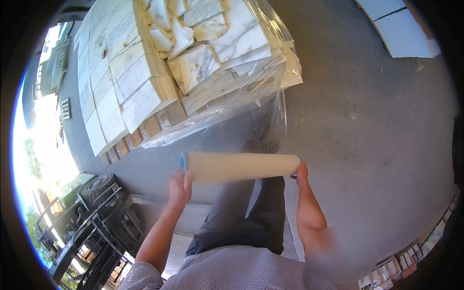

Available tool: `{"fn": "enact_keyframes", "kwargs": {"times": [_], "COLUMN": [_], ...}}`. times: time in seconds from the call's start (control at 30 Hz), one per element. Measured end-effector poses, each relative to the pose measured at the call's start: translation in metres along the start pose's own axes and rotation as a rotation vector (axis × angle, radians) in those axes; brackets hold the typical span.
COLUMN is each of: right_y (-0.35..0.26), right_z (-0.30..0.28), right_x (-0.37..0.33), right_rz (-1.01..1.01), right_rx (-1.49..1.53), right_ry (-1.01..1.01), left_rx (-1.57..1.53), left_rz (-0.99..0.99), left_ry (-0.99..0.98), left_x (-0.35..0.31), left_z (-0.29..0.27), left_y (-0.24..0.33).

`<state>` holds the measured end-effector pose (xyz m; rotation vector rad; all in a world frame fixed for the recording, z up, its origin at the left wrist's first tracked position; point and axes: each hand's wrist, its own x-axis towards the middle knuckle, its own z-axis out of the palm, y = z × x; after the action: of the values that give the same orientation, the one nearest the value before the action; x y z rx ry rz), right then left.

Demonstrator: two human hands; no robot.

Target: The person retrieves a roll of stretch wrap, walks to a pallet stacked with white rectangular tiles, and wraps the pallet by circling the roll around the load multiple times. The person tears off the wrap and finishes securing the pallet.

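A long roll of stretch wrap point(241, 166), cream-coloured with a blue ring at its left end, lies level across in front of me. My left hand point(181, 186) grips its left end, and my right hand point(300, 173) is closed round the right end; part of the fingers of each is hidden. Beyond the roll stands a pallet load of white, grey-veined marble slabs point(133, 65), some broken pieces point(181, 38) lying on top. Clear film point(275, 104) clings to the load's near and right sides and hangs in loose folds toward the roll.
Wooden blocks of the pallet point(151, 126) show under the load. A forklift-like machine with a black tyre point(99, 186) stands at lower left. White panels point(403, 31) sit at upper right, and stacked goods point(391, 270) line the lower right. Grey concrete floor point(357, 125) extends to the right.
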<state>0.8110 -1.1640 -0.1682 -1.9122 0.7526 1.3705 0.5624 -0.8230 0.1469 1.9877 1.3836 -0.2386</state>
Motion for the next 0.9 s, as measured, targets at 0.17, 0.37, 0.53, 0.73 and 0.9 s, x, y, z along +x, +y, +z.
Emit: {"fn": "enact_keyframes", "kwargs": {"times": [0.17, 0.37, 0.53, 0.73, 0.9], "right_y": [0.053, 0.132, 0.210, 0.263, 0.306], "right_z": [0.023, 0.083, 0.168, 0.273, 0.340], "right_x": [-0.037, -0.084, -0.149, -0.231, -0.255], "right_rz": [0.096, 0.063, 0.076, 0.117, 0.164], "right_rx": [0.015, 0.138, 0.278, 0.442, 0.447], "right_ry": [0.113, 0.150, 0.191, 0.179, 0.221], "left_rx": [-0.021, -0.015, -0.019, 0.090, 0.179], "left_rz": [-0.103, 0.060, 0.289, 0.322, 0.264], "left_ry": [-0.068, -0.092, -0.119, -0.226, -0.261], "left_x": [-0.009, -0.004, -0.008, -0.013, -0.017], "left_z": [-0.029, -0.076, -0.139, -0.224, -0.254], "left_y": [-0.043, -0.109, -0.172, -0.225, -0.292]}}
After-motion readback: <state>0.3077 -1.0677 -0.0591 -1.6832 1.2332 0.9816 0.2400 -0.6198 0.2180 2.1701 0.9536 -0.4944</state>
